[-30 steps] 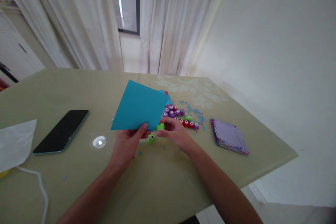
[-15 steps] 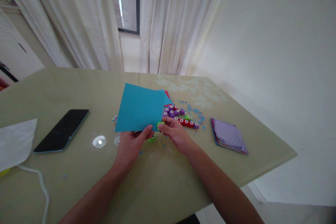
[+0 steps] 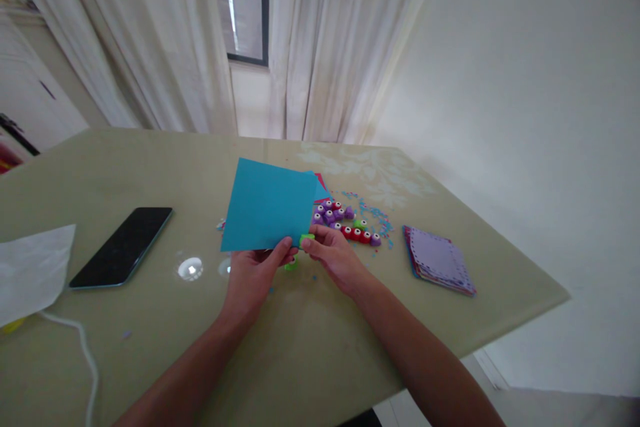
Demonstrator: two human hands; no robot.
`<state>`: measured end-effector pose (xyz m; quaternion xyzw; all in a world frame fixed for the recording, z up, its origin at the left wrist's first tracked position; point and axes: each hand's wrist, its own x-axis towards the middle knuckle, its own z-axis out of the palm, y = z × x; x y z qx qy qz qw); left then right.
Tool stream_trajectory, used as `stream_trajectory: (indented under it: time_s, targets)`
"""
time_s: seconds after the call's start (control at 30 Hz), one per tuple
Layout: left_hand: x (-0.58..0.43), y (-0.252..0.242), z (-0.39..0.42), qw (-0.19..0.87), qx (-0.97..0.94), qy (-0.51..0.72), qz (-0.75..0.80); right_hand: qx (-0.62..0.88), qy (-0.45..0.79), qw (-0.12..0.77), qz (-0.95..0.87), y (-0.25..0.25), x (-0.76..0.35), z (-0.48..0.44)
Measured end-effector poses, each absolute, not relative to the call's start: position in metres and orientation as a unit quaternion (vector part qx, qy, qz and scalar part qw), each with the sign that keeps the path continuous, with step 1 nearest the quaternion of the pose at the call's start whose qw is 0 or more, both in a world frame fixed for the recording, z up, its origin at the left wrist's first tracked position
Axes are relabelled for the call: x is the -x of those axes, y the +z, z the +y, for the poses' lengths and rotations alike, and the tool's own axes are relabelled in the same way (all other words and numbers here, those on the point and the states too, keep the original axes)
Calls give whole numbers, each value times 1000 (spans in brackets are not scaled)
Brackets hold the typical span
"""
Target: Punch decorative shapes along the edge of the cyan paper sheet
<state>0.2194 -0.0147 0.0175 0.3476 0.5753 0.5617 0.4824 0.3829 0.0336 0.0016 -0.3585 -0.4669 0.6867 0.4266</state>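
A square sheet of blue paper [image 3: 273, 203] is held up above the table, its lower edge between the thumb and fingers of my left hand [image 3: 253, 273]. My right hand [image 3: 333, 253] pinches a small green craft punch [image 3: 307, 239] at the sheet's lower right corner. Another green craft punch [image 3: 291, 263] lies on the table below the sheet, partly covered by my left fingers. Behind my right hand, several purple and red craft punches [image 3: 356, 234] lie in rows, each with a white, dark-centred button. The sheet hides part of that group.
Blue and pink paper bits [image 3: 383, 220] are scattered beyond the punches. More blue and red sheets [image 3: 323, 190] lie behind the held one. On the right is a stack of lilac paper squares [image 3: 437, 260] with punched edges. A phone [image 3: 123, 247], white paper [image 3: 35, 270] and white cable [image 3: 85, 353] lie left.
The view has shifted very slightly. Both hands keep their hold on the sheet and the green craft punch, which stays at the lower right corner.
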Motion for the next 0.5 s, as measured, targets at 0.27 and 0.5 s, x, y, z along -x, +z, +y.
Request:
stream_trajectory:
  time_s: [0.27, 0.5]
  targets:
    - [-219, 17, -17, 485, -353, 553, 577, 346, 685, 436, -470, 0, -379, 31]
    - [-218, 13, -16, 486, -363, 548, 576, 383, 651, 428, -496, -3, -378, 35]
